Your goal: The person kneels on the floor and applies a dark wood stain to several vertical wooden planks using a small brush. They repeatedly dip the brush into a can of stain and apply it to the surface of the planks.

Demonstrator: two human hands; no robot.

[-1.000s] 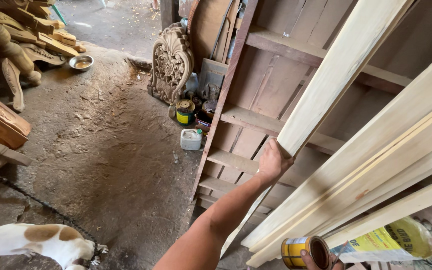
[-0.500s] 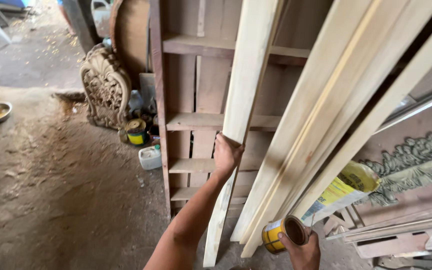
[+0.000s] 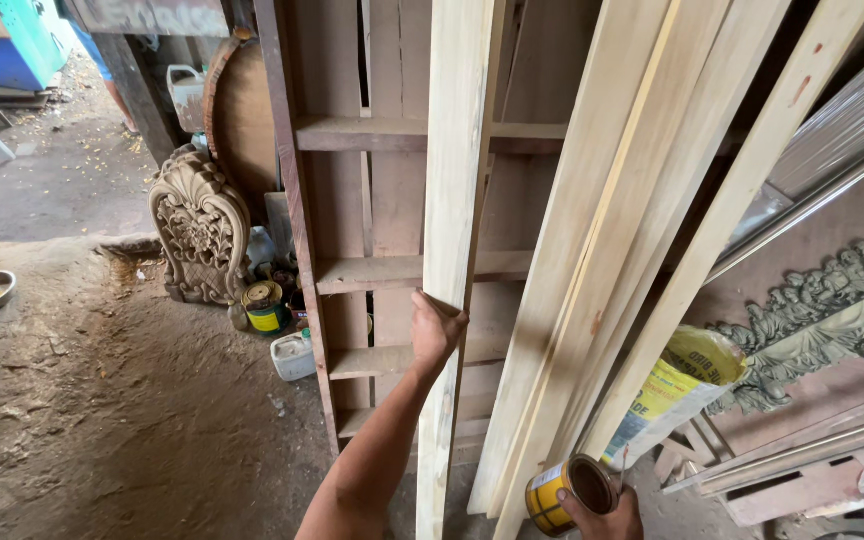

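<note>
1. Two hands work: the left hand (image 3: 436,328) grips one pale plank (image 3: 457,200), standing upright against the wooden frame (image 3: 352,275).
2. The right hand (image 3: 600,518) clasps a yellow tin (image 3: 564,492), low by the leaning planks (image 3: 642,230).
3. The plank seems mid-placing; it needs a steady hold.

One camera on the person's head looks down and ahead, close to the tall wooden boards (image 3: 457,200) leaning on the wall.

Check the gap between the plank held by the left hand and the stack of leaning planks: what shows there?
In the head view, only the dark wooden frame behind shows between the held plank and the leaning planks.
</note>
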